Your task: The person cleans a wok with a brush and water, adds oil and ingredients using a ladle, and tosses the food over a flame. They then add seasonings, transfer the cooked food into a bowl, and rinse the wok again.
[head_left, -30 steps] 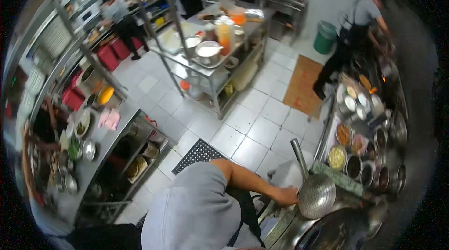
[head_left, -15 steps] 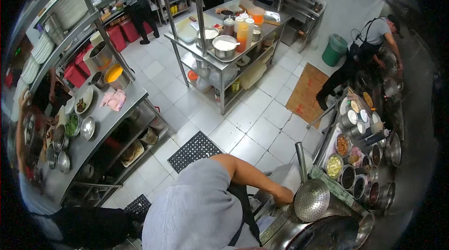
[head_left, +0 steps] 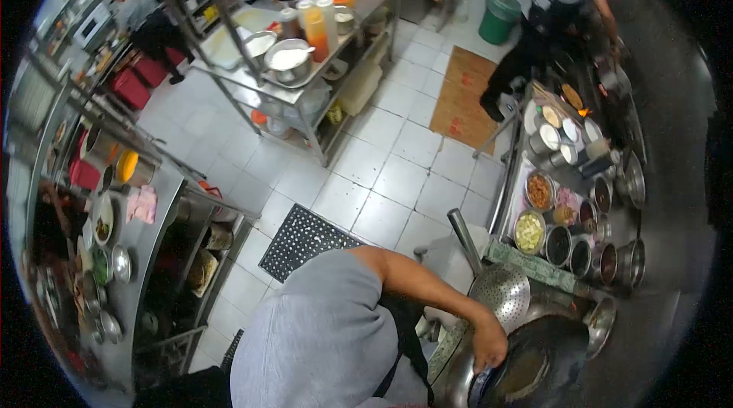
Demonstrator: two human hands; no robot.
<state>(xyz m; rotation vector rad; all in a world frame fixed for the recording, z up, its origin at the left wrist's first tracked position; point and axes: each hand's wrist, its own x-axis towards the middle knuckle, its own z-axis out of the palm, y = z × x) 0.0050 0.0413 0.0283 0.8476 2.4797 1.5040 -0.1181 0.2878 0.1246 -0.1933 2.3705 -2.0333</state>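
Observation:
From my grey-sleeved shoulder [head_left: 305, 332], my left arm reaches right and down. My left hand [head_left: 489, 341] is closed at the left edge of a large dark wok [head_left: 546, 354]. A bluish, cloth-like piece [head_left: 479, 390] shows under its fingertips, against the wok's rim. Brownish residue marks the wok's inside. Just above the hand, a perforated metal strainer [head_left: 504, 295] rests with its thick handle [head_left: 464, 238] pointing up and left. Beside the wok's right edge sits a metal bowl [head_left: 601, 324]. My right hand is out of view.
Ingredient containers, including diced pale pieces [head_left: 529, 232] and brown pieces [head_left: 540, 190], line the counter at right. A co-worker [head_left: 565, 7] bends over the far stove. A black rubber mat [head_left: 305, 240] lies on the floor; a steel prep table [head_left: 156, 255] stands left.
My left hand has moved from beside the strainer down and right to the wok's edge. The whole view has shifted and turned, and the strainer's handle now leans further left.

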